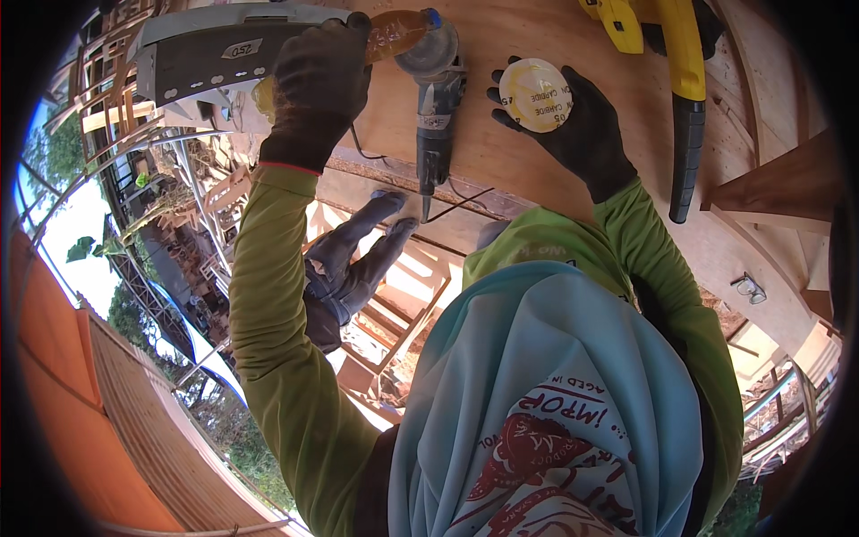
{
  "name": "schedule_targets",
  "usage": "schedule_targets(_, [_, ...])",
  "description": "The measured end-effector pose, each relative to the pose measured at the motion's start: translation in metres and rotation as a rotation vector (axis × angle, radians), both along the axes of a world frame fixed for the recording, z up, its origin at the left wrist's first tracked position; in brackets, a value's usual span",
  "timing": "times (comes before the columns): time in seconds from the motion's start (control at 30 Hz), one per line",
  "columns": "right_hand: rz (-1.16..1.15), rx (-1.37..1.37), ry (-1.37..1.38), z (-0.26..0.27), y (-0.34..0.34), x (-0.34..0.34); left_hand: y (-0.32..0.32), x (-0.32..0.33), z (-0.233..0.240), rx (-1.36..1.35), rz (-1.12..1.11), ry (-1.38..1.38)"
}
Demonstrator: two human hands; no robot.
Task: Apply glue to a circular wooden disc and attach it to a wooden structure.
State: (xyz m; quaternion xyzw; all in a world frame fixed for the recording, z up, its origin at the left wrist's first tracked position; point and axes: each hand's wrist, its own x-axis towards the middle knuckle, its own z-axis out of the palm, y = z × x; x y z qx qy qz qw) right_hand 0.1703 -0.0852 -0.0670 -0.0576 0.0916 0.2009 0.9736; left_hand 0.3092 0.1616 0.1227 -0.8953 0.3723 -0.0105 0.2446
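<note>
My left hand (319, 87), in a dark work glove, grips a plastic bottle (399, 35) of amber liquid around its middle. The bottle lies almost level, its blue-topped neck pointing right. My right hand (584, 131), gloved too, holds a round sanding disc (535, 95) on its palm and fingers. The disc's pale printed back faces up, with yellowish smears on it. Between my hands an angle grinder (435, 127) rests on the plywood surface (496, 158). A round grey disc (429, 54) is fitted at its head, partly behind the bottle neck.
A yellow-and-black power tool (686, 87) lies right of my right hand. Beyond my left hand stands a grey box-like part (215, 60) with a written tag. Eyeglasses (748, 287) rest on wood at right. Another person (356, 262) in jeans is at left. The grinder's cord trails nearby.
</note>
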Motion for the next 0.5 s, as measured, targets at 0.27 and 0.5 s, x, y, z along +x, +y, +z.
schedule_targets(0.27, [0.009,0.076,-0.016,-0.008,-0.002,-0.001,-0.008,-0.005,0.000,0.111,-0.030,-0.076])
schedule_targets(0.5, [0.034,0.167,0.038,-0.007,-0.001,-0.002,-0.014,-0.012,0.003,0.087,-0.106,-0.082])
